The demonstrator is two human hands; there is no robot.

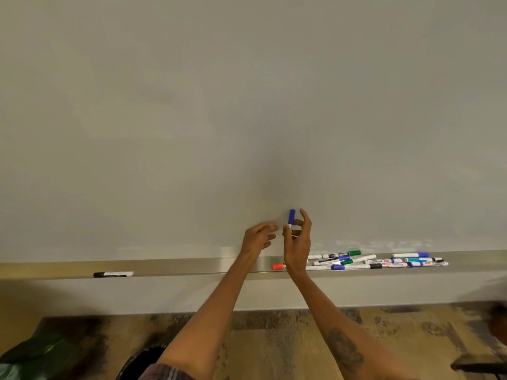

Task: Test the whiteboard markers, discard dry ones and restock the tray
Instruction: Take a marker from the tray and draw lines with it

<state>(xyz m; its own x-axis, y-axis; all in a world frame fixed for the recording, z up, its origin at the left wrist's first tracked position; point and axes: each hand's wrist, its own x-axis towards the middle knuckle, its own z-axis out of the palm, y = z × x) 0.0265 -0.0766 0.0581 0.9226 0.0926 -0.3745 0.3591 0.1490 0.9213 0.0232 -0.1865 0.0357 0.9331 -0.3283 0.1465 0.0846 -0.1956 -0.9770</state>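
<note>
My right hand [297, 242] holds a blue-capped marker [291, 217] upright in front of the whiteboard [247, 119], cap end up. Just left of it, my left hand [259, 236] hovers with fingers loosely curled and nothing in it. On the tray ledge [192, 267] to the right lies a pile of several markers [378, 261] with blue, green, black and teal caps. A red-capped marker [278, 266] lies partly behind my right wrist. One black marker [113, 274] lies alone on the ledge at the left.
A dark round bin [142, 363] stands on the floor below my left arm. A green bag [35, 352] sits at the bottom left. A dark object [482, 366] shows at the bottom right. The floor is patterned brown.
</note>
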